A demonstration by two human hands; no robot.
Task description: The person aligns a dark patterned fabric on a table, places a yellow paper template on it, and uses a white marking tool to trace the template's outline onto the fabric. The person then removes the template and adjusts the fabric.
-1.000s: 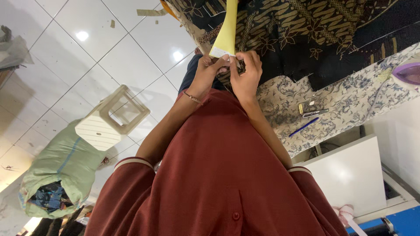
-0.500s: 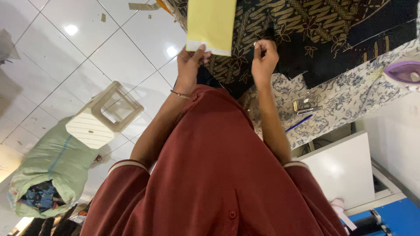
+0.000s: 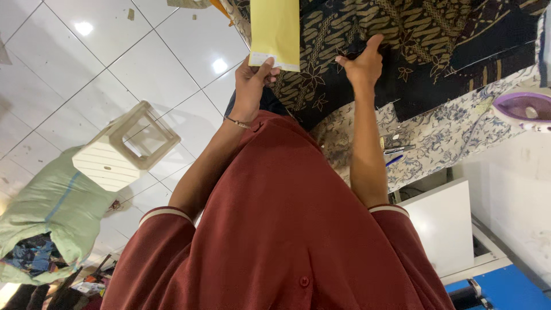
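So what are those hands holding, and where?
Left hand pinches the flat yellow paper sheet by its lower edge; right hand rests on dark patterned cloth.

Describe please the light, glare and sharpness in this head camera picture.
Head view: bright and even; two lamp glare spots on the white floor tiles; the yellow sheet in the left hand is sharp, and so is the right hand on the dark patterned cloth; the picture looks rotated.
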